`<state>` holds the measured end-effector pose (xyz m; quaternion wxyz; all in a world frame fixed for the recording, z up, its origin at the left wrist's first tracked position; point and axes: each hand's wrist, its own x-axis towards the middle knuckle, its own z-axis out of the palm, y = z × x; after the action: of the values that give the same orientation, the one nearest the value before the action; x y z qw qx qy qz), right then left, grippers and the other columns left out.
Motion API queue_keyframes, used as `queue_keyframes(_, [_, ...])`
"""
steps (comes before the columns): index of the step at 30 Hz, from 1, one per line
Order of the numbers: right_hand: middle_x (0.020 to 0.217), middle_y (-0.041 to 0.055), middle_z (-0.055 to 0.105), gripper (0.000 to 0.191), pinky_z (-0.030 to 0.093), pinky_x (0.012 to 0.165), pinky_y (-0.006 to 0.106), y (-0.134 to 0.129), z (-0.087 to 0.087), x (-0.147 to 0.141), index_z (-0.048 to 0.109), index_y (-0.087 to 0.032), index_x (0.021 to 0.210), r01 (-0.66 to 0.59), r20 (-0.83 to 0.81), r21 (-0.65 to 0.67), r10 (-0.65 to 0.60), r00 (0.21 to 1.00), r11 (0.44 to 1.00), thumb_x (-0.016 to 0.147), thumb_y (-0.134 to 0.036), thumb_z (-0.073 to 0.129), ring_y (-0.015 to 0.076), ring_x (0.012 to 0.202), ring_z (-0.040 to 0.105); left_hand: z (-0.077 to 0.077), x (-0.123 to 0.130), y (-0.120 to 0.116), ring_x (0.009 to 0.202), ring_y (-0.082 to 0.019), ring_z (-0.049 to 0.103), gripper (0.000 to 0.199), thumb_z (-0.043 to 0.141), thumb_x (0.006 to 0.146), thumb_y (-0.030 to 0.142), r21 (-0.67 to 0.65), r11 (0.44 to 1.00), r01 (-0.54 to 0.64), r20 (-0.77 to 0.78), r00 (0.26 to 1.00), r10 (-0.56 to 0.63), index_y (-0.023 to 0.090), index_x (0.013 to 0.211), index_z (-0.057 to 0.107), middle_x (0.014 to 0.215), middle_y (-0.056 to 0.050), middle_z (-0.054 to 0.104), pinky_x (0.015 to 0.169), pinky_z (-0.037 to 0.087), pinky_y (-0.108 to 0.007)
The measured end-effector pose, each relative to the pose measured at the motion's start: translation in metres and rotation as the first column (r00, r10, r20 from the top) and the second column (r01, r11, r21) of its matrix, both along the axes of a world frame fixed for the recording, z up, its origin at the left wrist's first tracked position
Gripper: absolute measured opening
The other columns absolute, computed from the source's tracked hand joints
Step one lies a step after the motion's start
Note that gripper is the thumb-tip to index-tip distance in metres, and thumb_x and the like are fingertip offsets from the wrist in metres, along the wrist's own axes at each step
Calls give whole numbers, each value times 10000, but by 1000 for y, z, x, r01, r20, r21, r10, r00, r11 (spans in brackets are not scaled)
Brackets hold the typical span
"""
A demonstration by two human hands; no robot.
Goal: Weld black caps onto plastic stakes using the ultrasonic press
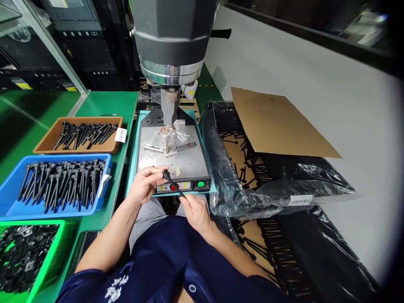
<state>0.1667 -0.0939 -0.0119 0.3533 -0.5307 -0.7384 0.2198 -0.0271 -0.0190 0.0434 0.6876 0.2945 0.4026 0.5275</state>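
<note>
Between my two hands is a black ribbed rod with a wider head point(172, 182), slanting down to the right in front of the machine's base. My left hand point(147, 182) pinches its head end with thumb and fingertips. The lower end sits in the closed fingers of my right hand point(196, 211), which cover its tip. Just beyond, a metal work plate point(158, 164) carries a small metal fixture point(171, 145) with clear film around it. A tapered metal press tool point(170, 107) hangs over that fixture.
At left stand a brown tray point(41, 148) and a blue tray point(107, 166) of similar black rods, plus a green bin point(59, 248) of small black parts. To the right is a plastic-lined box point(217, 168) of rods, with a cardboard sheet point(284, 122). A green button point(201, 184) faces me.
</note>
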Motion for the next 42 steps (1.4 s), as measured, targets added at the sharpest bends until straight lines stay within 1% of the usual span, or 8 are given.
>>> queue_keyframes(4, [610,8,496,313,313,585,275,0,-3,-1,464,-208,708,13,-11,-1,-13,1000,1000,989,-317,381,138,569,458,-1,0,-1,851,-206,694,175,862,584,201,7,1000,-4,-2,1000,5,157,689,729,968,-86,740,729,590,-323])
queue_keyframes(9, [539,-55,378,363,292,517,242,1,0,5,378,-221,668,-136,-285,-285,51,957,949,984,-401,382,102,501,376,-2,-3,-2,883,-243,694,170,863,596,224,68,997,32,-111,993,-25,149,668,728,947,-102,739,765,583,-368])
queue_keyframes(17, [534,-55,420,390,323,507,241,1,-12,0,468,-211,697,-172,-417,-420,-21,909,891,963,-493,418,101,499,403,-14,8,-2,932,-242,682,285,863,600,207,246,969,-11,-279,957,82,165,864,764,1056,-122,730,865,534,-369])
queue_keyframes(23, [751,15,623,503,496,607,278,23,-21,-8,595,-195,1063,-417,-791,-483,-179,586,770,848,-649,554,144,643,605,-37,19,-8,974,-243,657,218,800,698,242,245,961,130,-426,905,-13,191,907,769,1086,-119,720,903,498,-378])
queue_keyframes(27, [570,-46,528,483,360,399,202,37,-21,-9,593,-177,1094,-408,-836,-493,-289,467,768,858,-599,580,92,437,468,-54,33,-16,978,-236,647,164,778,720,228,253,938,239,-492,866,-88,199,881,770,1119,-120,689,890,497,-362])
queue_keyframes(32, [700,-22,585,451,320,375,185,39,-28,1,600,-184,1041,-316,-804,-558,-405,436,767,801,-561,662,66,451,451,-82,36,-2,906,-194,657,305,826,663,222,37,995,-92,-300,949,99,155,942,723,1008,-98,697,864,512,-333])
queue_keyframes(35, [718,-13,597,445,326,385,188,36,-33,6,599,-188,1035,-299,-800,-566,-422,427,768,798,-558,666,69,465,458,-94,30,19,826,-165,676,262,815,675,182,-168,922,-348,-135,935,329,126,882,664,925,-88,694,863,520,-329])
queue_keyframes(42, [695,-16,592,463,316,383,191,27,-38,2,600,-182,1028,-393,-795,-585,-406,451,710,778,-564,680,67,443,439,-91,30,63,908,-140,666,336,822,654,143,-188,892,-410,-8,909,416,169,931,633,1039,-79,683,941,476,-329])
